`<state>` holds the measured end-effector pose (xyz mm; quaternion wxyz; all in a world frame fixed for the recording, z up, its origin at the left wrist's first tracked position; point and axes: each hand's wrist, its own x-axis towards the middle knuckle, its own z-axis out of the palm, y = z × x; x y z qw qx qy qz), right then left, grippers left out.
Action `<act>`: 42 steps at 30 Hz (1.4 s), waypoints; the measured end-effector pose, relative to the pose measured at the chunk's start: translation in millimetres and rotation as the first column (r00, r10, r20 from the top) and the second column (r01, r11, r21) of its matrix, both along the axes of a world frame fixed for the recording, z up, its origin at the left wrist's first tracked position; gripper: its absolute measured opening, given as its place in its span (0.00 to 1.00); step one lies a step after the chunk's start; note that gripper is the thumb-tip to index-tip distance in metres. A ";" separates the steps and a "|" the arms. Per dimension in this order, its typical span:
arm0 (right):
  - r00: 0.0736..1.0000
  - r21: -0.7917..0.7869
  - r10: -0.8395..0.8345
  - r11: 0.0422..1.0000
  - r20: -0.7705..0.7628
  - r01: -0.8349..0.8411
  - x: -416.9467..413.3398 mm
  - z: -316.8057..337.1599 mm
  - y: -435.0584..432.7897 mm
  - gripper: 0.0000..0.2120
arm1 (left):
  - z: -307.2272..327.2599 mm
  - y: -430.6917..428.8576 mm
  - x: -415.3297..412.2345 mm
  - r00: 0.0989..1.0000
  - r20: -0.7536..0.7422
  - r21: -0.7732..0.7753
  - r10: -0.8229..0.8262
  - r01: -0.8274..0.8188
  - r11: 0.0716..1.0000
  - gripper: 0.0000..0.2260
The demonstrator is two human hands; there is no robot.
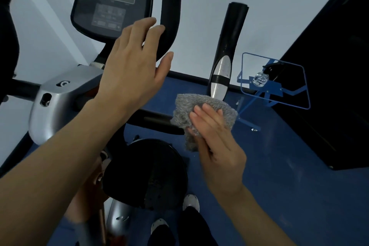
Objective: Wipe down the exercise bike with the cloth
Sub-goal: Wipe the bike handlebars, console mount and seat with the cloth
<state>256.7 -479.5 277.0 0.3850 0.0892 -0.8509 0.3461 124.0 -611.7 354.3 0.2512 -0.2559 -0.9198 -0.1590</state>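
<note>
The exercise bike fills the left and centre: a console (111, 2) with a grey screen at the top, a curved black handlebar (169, 16), a silver frame housing (58, 102) and a round black cover (145, 173) below. My left hand (131, 66) hovers with spread, straight fingers just in front of the curved handlebar. My right hand (215, 142) presses a fuzzy grey cloth (199, 114) against the lower end of the black and silver right handle (223, 66). Its fingers lie fairly straight over the cloth; whether the thumb grips behind is hidden.
A blue wire stand (275, 86) holds a small clear bottle (260, 79) at the right. A tall black panel (329, 86) stands on the far right. Blue floor (269, 185) lies below, with my shoes (190, 202) near the bike's base. A white wall is behind.
</note>
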 end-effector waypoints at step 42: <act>0.971 -0.220 -0.230 0.946 0.067 0.239 -78.9 77.1 33.8 0.12 | 11.7 18.2 -34.2 0.991 -0.100 -0.041 -0.089 0.085 0.996 0.15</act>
